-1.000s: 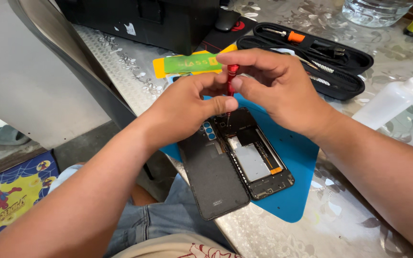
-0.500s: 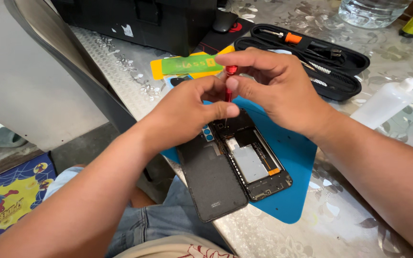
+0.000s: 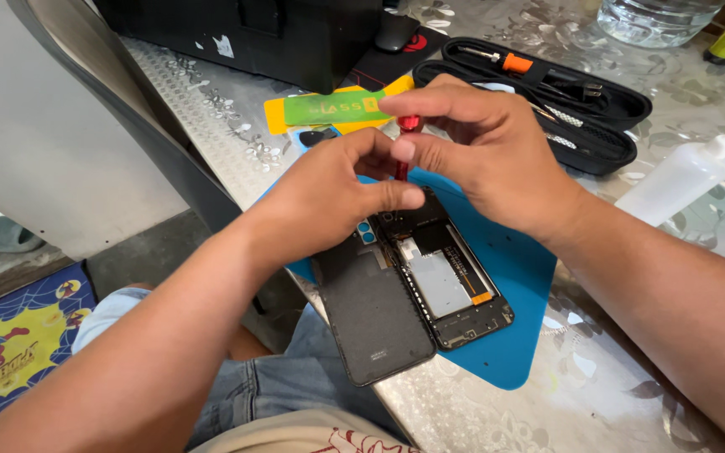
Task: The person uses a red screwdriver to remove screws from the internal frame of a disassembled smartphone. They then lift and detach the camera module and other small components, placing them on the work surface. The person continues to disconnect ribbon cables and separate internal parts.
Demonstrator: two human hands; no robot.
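An opened black phone (image 3: pixel 446 289) lies on a blue work mat (image 3: pixel 518 268), its insides exposed, with its dark back cover (image 3: pixel 375 310) lying beside it on the left. My right hand (image 3: pixel 484 155) holds a small red screwdriver (image 3: pixel 406 144) upright, tip down over the phone's top end, forefinger over its cap. My left hand (image 3: pixel 341 193) rests on the phone's upper left corner, thumb pressed against the screwdriver shaft. The screwdriver tip is hidden by my fingers.
An open black tool case (image 3: pixel 547 92) with an orange-handled tool lies behind the mat. A yellow and green flat pack (image 3: pixel 333 107), a black box (image 3: pixel 279 38), a white squeeze bottle (image 3: pixel 681 178) and a clear water bottle (image 3: pixel 648 17) stand around. The table edge (image 3: pixel 237 180) runs diagonally on my left.
Both hands stay on the screwdriver over the phone's top end. Only the fingers on the red handle shift slightly.
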